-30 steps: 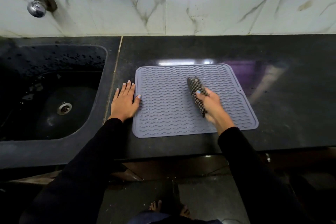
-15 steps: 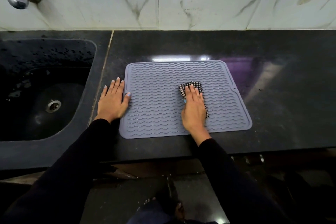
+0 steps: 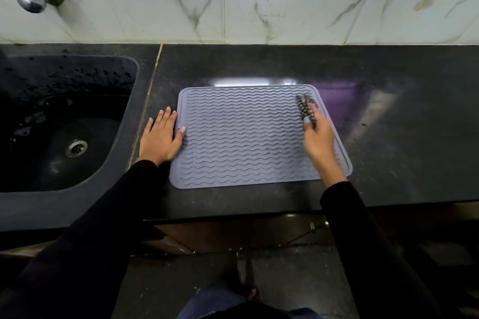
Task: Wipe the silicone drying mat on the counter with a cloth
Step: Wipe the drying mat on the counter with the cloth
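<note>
Mat (image 3: 243,137) corner hidden by right hand (image 3: 317,141), cloth (image 3: 305,109) blurred.

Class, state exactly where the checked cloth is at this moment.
In the head view, the checked cloth is gripped in the right hand, over the far right part of the grey drying mat, near its back right corner.
</note>
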Tool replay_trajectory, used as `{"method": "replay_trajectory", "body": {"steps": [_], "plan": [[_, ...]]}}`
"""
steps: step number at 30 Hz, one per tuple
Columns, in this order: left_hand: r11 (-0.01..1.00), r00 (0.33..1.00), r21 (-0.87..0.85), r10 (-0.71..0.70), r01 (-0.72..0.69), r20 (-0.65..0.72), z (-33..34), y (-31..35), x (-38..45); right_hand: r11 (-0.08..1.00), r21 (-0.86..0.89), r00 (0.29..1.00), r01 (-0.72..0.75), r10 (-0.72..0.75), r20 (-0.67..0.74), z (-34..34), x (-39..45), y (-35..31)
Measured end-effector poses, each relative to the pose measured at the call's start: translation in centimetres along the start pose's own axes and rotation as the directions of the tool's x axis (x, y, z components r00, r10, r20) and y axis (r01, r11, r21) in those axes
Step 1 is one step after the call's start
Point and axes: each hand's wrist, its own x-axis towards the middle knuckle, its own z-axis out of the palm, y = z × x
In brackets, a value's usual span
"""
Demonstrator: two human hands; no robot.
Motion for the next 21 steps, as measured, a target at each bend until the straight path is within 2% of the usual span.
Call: {"method": "replay_trajectory", "body": {"steps": [2, 5, 7, 14, 15, 17, 19, 20, 21], "plan": [[1.000, 1.000, -0.001, 0.004, -0.004, -0.011, 0.1, 0.0, 0.1, 0.982, -0.148, 0.990, 0.114, -0.100, 0.098, 1.8, -1.4, 0.3], [1.000, 1.000, -0.006, 0.002, -0.002, -0.018, 0.2, -0.2, 0.2, 0.840, -0.455, 0.950, 0.296, -0.210, 0.231, 4.7, -2.4, 1.8], [1.000, 1.000, -0.002, 0.002, -0.002, -0.023, 0.3, -0.2, 0.2, 0.817, -0.485, 0.947, 0.312, -0.226, 0.229, 5.3, -2.1, 2.4], [1.000, 1.000, 0.002, 0.003, -0.003, -0.031, 0.3, -0.2, 0.0, 0.885, -0.375, 0.900, 0.275, -0.100, 0.425, 4.3, -0.9, 2.2], [1.000, 1.000, 0.001, 0.005, -0.005, -0.031, 0.3, -0.1, 0.0, 0.930, -0.295, 0.899, 0.221, -0.077, 0.430, 3.9, -0.7, 2.0], [1.000, 1.000, -0.002, 0.005, -0.005, -0.031, 0.1, -0.1, 0.0, 1.000, 0.016, 0.915, -0.007, 0.000, 0.404, 2.6, 0.0, 1.2], [1.000, 1.000, -0.004, 0.005, -0.006, -0.026, 0.1, -0.1, 0.0, 0.930, 0.287, 0.934, -0.229, 0.128, 0.333, 0.2, 0.4, 0.3], [1.000, 1.000, -0.003, 0.005, -0.006, -0.027, 0.1, -0.1, -0.1, 0.929, 0.270, 0.946, -0.255, 0.180, 0.271, -1.0, 0.4, 0.0], [1.000, 1.000, -0.001, 0.005, -0.005, -0.029, 0.1, -0.1, 0.0, 0.960, 0.156, 0.959, -0.233, 0.199, 0.203, -2.1, 0.2, -0.2]]}}
